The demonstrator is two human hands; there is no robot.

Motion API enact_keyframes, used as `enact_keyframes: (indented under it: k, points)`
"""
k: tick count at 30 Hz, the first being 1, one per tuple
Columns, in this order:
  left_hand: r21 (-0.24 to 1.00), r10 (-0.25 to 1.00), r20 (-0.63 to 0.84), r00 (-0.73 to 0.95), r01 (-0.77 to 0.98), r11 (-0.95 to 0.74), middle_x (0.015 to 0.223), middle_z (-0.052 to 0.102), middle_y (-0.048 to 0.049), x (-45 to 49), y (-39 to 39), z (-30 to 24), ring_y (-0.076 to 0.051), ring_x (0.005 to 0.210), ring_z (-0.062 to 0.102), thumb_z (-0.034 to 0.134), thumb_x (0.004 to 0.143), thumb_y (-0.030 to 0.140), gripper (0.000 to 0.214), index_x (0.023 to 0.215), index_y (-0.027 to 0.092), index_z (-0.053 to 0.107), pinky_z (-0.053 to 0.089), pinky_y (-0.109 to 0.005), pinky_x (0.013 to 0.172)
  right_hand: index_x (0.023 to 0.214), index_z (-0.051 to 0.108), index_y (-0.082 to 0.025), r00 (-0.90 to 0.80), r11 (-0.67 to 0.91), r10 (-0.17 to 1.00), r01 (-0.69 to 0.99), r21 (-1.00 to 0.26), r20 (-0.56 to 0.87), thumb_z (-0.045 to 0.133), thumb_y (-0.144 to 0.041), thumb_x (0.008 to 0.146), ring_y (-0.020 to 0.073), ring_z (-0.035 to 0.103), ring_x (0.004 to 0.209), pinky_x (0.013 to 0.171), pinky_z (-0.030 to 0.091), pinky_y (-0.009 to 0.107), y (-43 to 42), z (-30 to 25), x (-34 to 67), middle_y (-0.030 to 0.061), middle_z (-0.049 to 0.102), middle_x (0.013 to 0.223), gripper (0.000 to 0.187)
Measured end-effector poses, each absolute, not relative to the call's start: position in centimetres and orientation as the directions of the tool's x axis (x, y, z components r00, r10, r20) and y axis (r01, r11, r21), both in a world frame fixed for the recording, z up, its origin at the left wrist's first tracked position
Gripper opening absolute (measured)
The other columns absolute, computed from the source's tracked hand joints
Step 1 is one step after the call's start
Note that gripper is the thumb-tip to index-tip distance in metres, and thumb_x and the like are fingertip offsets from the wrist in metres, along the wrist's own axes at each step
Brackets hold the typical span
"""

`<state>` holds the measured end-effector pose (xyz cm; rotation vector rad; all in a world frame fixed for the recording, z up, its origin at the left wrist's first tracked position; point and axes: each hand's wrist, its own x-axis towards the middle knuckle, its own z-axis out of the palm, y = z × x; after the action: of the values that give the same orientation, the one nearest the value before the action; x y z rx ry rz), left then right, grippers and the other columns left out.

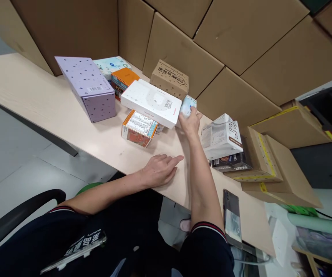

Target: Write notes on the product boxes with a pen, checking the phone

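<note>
My right hand (191,121) reaches across the table and grips a small light-blue patterned pack (188,104); its fingertips are partly hidden. Beside it a white power bank box (151,102) lies tilted over other boxes. My left hand (160,169) rests on the tabletop near the front edge, empty, index finger stretched out. Closest to it stands an orange-and-white printed box (140,127). Behind the power bank box are a brown carton with Chinese print (170,79) and an orange box (125,79).
A lilac box (88,88) and another light-blue pack (112,65) stand at the left. To the right, a white "Super Meal" bag (220,136) leans on a black box (232,161) beside taped cartons (265,154). A phone (231,215) lies nearer me. Large cardboard boxes (180,50) wall the back.
</note>
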<state>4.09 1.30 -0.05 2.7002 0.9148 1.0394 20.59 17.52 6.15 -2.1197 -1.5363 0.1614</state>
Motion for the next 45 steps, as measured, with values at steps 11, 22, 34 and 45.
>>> enact_keyframes:
  k: [11,22,34,45]
  points:
    - [0.456,0.642,0.640,0.422,0.464,-0.759,0.118,0.062,-0.0168,3.9,1.3,0.4,-0.031,0.107,0.060,0.052,0.096,0.025,0.049,0.143,0.012,0.047,0.053,-0.046,0.094,0.150,0.044,-0.020,0.075,-0.017,0.995,0.784,-0.620,0.068,0.072,-0.034,0.071,0.0344,0.050,0.141,0.120,0.039,0.055,3.2,7.8,27.2,0.0162,0.051,0.155,0.085]
    - [0.631,0.813,0.460,0.357,0.513,-0.582,0.137,0.054,-0.0192,3.8,1.7,0.1,-0.035,0.125,0.055,0.057,0.090,0.030,0.075,0.157,0.015,0.027,0.052,-0.052,0.103,0.117,0.069,-0.021,0.234,-0.271,0.956,0.470,-0.840,-0.177,0.051,-0.076,0.090,0.0214,0.066,0.063,0.052,0.053,0.034,-1.9,5.6,29.7,0.0053,0.071,0.084,0.064]
    - [0.741,0.800,0.527,0.288,0.306,-0.598,0.135,0.052,-0.0188,3.9,1.4,0.9,-0.033,0.129,0.052,0.047,0.101,0.061,0.062,0.145,0.018,0.037,0.052,-0.053,0.104,0.132,0.064,-0.029,0.202,0.011,0.975,0.376,-0.926,0.093,0.066,-0.056,0.092,0.0259,0.063,0.129,0.105,0.054,0.044,-2.7,4.4,28.9,0.0083,0.066,0.142,0.049]
    - [0.708,0.833,0.457,0.312,0.439,-0.553,0.151,0.043,-0.0223,4.2,1.4,-0.1,-0.038,0.139,0.045,0.035,0.102,0.068,0.079,0.162,0.019,0.020,0.047,-0.058,0.110,0.115,0.072,-0.025,0.160,-0.079,0.987,0.440,-0.895,-0.008,0.049,-0.066,0.098,0.0248,0.069,0.104,0.090,0.058,0.039,-2.5,4.0,27.7,0.0080,0.075,0.118,0.050]
